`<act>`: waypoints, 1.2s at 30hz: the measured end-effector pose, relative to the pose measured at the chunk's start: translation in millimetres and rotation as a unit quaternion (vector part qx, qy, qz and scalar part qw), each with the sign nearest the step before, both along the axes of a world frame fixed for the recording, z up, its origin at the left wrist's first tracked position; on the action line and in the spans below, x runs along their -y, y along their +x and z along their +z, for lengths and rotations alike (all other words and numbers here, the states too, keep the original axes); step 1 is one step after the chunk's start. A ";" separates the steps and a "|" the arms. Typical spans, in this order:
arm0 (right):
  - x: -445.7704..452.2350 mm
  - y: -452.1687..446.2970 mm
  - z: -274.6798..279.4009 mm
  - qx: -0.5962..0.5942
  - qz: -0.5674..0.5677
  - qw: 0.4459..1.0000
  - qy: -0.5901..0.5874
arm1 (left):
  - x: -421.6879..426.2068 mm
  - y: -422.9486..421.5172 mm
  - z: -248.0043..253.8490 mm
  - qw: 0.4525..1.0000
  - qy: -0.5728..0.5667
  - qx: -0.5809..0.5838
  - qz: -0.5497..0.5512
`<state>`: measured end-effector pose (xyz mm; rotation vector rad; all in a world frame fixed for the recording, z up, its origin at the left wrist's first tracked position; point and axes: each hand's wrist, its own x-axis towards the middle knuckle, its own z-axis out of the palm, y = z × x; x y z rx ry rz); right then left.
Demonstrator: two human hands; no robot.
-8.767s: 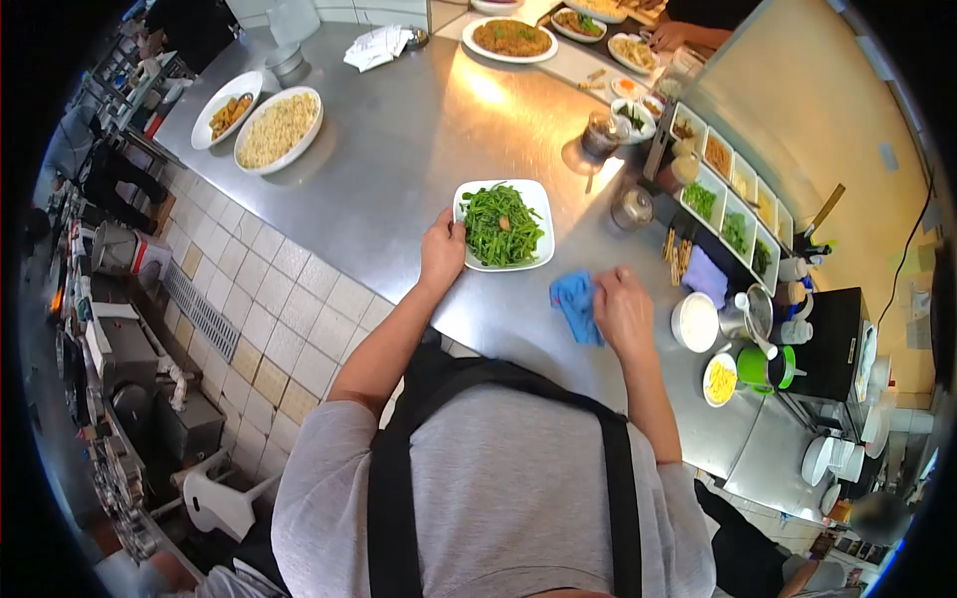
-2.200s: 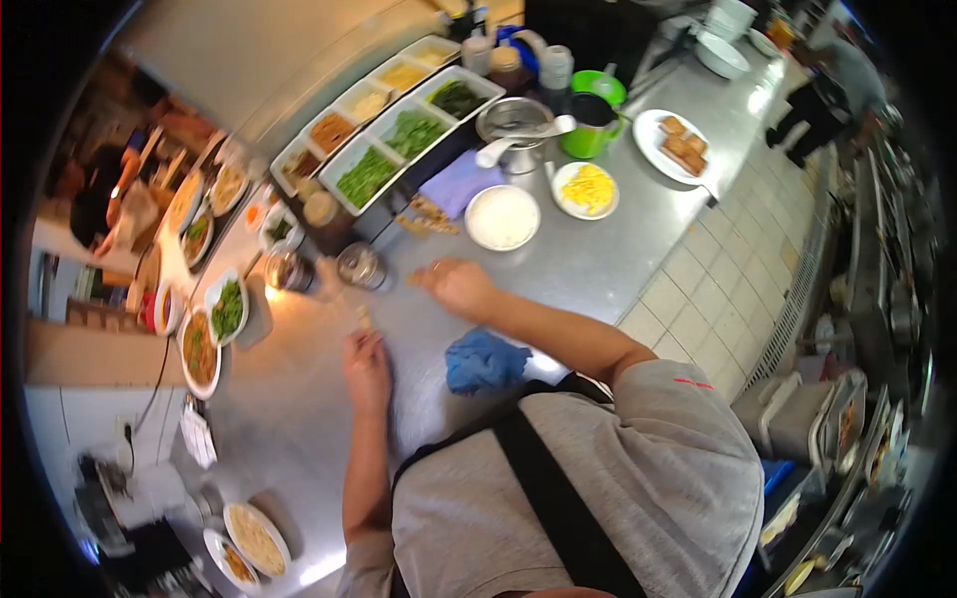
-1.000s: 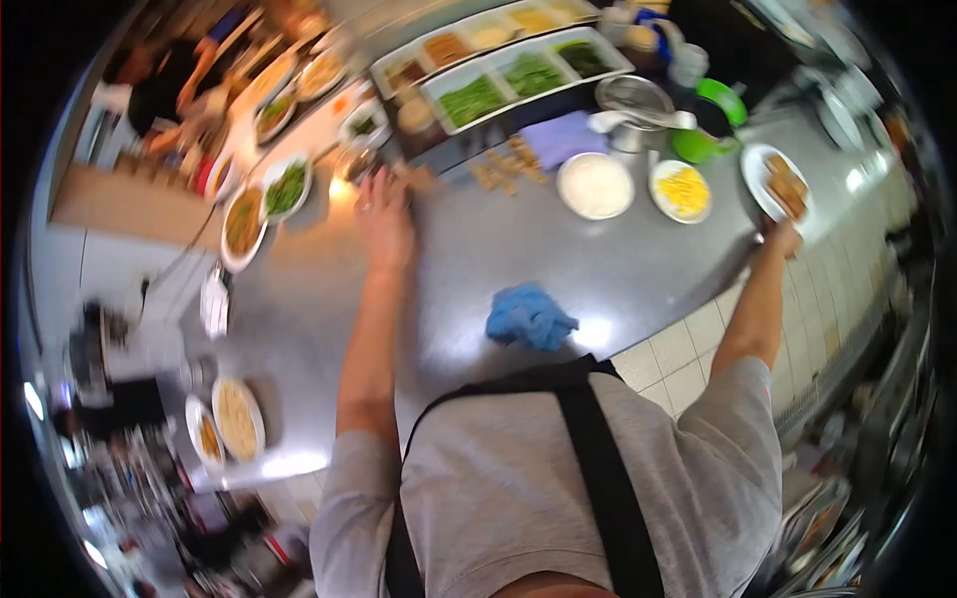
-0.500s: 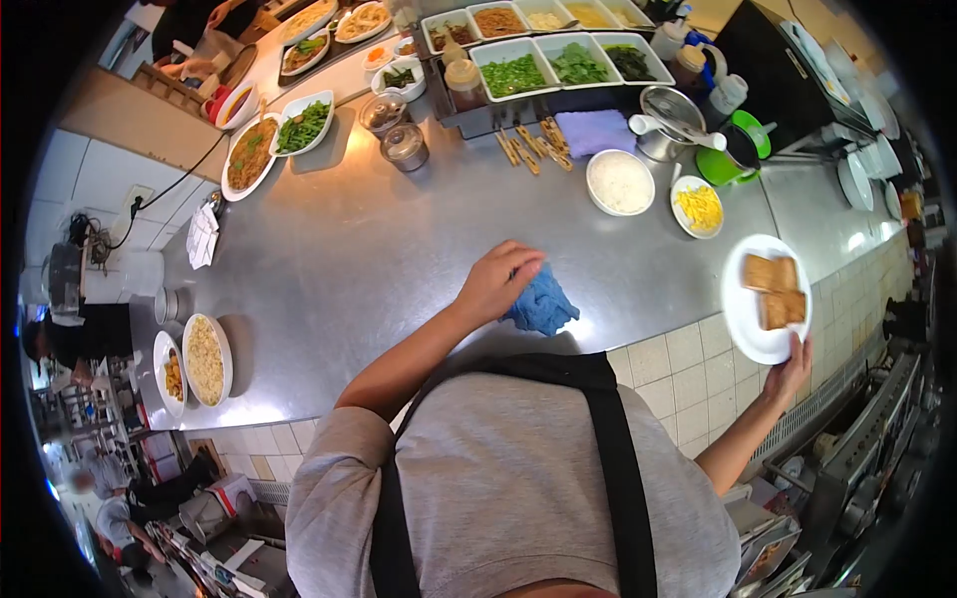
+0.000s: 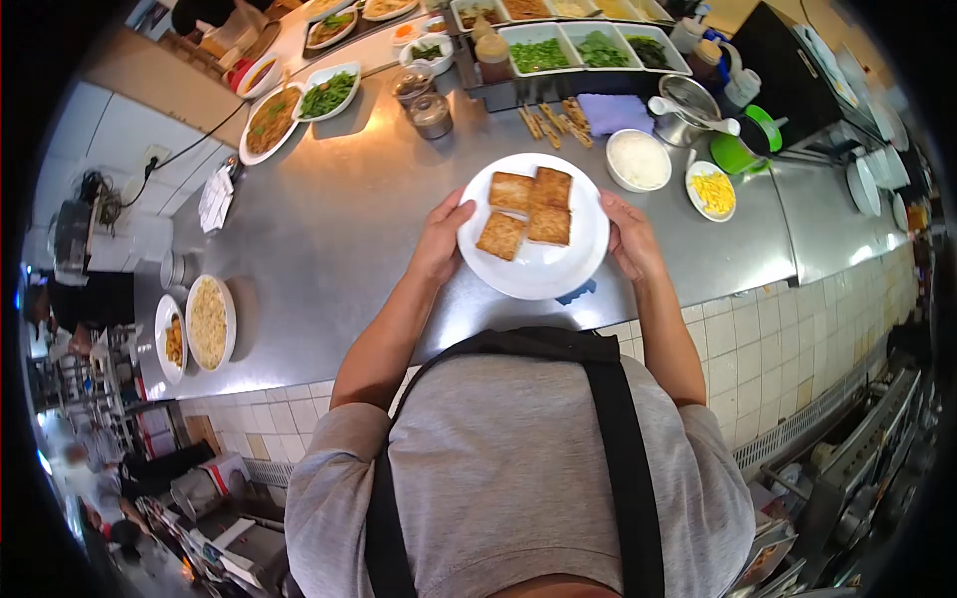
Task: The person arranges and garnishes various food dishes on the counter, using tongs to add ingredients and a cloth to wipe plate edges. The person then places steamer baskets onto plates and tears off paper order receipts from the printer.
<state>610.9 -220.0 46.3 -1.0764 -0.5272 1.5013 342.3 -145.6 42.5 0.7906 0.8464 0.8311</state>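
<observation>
Both of my hands grip a white oval plate (image 5: 533, 276) in front of my chest, over the metal counter. Several browned square pieces (image 5: 549, 226) lie on it. My left hand (image 5: 440, 235) is closed on the plate's left rim, thumb on top. On the right rim my right hand (image 5: 631, 237) is closed too. A blue cloth (image 5: 576, 292) shows only in part beneath the plate's lower edge. Beyond the plate are wooden clips (image 5: 554, 125), a folded purple cloth (image 5: 614, 114) and a bowl of white grains (image 5: 639, 161).
The metal counter (image 5: 329, 259) holds glass jars (image 5: 431, 116), a dish of yellow strips (image 5: 712, 192), a green jug (image 5: 736, 152) and garnish trays (image 5: 539, 54). Filled dishes, including greens (image 5: 329, 94) and an oval grain dish (image 5: 207, 321), stand on the left. A tiled floor (image 5: 743, 344) lies beyond the front edge.
The plate has moved left from the far right to in front of me. My left hand has left the blue cloth and taken hold of the plate, which now partly covers the cloth.
</observation>
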 end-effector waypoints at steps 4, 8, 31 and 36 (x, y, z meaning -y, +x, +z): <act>14.8 -28.9 -41.5 0.419 0.048 0.905 0.059 | 8.0 -38.1 -11.3 0.987 0.019 0.044 0.156; 43.1 -48.9 -16.1 0.703 0.129 0.594 0.368 | 13.4 -51.1 -23.3 0.976 0.027 0.036 0.213; -44.7 6.5 49.8 0.787 0.320 0.471 0.238 | 14.1 28.4 -1.3 0.707 0.526 -0.439 -0.177; -58.8 11.1 37.0 0.787 0.359 0.433 0.253 | 9.1 39.8 -6.8 0.686 0.546 -0.453 -0.161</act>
